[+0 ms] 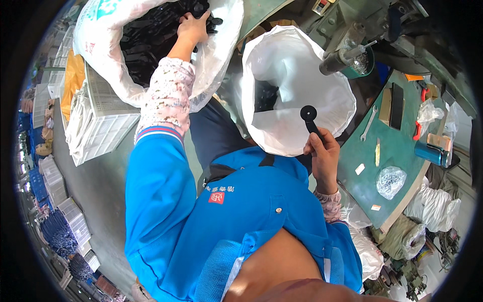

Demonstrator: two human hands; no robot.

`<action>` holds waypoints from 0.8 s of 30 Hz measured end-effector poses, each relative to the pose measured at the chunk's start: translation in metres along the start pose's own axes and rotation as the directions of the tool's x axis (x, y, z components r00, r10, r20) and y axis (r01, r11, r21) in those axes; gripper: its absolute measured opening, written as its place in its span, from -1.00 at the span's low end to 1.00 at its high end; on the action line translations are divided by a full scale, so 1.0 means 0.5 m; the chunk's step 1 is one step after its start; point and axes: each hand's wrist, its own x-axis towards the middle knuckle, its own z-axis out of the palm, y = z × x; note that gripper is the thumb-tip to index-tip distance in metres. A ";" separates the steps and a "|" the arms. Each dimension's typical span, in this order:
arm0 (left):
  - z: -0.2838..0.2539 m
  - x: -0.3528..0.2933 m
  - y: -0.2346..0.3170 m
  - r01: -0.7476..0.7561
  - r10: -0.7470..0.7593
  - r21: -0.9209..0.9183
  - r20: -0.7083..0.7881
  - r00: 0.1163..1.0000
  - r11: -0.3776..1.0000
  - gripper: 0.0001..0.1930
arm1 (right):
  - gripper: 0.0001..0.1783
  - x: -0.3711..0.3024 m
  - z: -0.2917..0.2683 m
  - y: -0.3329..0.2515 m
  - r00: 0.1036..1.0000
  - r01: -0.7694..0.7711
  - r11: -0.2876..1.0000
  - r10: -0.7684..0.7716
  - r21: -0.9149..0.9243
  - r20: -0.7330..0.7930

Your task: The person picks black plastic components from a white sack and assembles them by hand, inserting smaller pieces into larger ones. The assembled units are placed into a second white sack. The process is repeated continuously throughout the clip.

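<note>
My right hand (324, 156) pinches a black plastic part (308, 114) by its narrow handle; its round, disc-like head has a small hole in the middle and points up and away from me. This part is over the near right rim of a white plastic-lined container (327, 83). At the upper left, my left hand (193, 27) reaches into a large white plastic bag (105, 63) filled with similar black parts (151, 38). Its fingers and thumb curl around one of the parts at the bag's right side; the fingertips are partly hidden among the pieces.
A white plastic crate (108, 133) stands below the bag. Machinery (347, 50) with a metal spindle overhangs the container's right side. On the green table (352, 156) are a wrench (369, 123), a clear bag of small pieces (391, 182) and a blue cylinder (430, 153).
</note>
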 end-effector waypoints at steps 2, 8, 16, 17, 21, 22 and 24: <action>-0.013 -0.008 -0.010 -0.020 0.020 -0.062 -0.001 1.000 0.998 -0.10 | -0.76 0.000 0.001 0.002 1.000 -0.006 1.000 0.006 0.012 -0.006; 0.014 -0.004 -0.002 -0.063 0.062 -0.021 -0.038 0.997 0.998 -0.30 | -0.76 0.000 0.018 0.003 1.000 0.003 1.000 -0.004 0.006 0.022; 0.004 -0.049 -0.009 -0.237 0.219 -0.077 -0.196 0.956 0.968 -0.44 | -0.77 0.003 0.018 0.007 1.000 0.025 1.000 -0.024 -0.010 0.017; 0.000 -0.060 -0.012 -0.271 0.255 -0.061 -0.194 0.947 0.961 -0.44 | -0.77 0.001 0.021 0.007 1.000 0.023 1.000 -0.023 -0.005 0.021; -0.013 -0.103 -0.019 -0.383 0.361 -0.082 -0.202 0.910 0.920 -0.47 | -0.77 0.001 0.021 0.007 0.999 0.019 1.000 -0.019 -0.007 0.029; -0.016 -0.115 -0.018 -0.400 0.371 -0.115 -0.209 0.905 0.909 -0.48 | -0.77 0.001 0.021 0.009 0.999 0.022 1.000 -0.022 0.000 0.033; -0.010 -0.130 -0.019 -0.431 0.386 -0.167 -0.243 0.890 0.887 -0.52 | -0.78 0.000 0.021 0.011 0.999 0.030 0.999 -0.031 0.010 0.038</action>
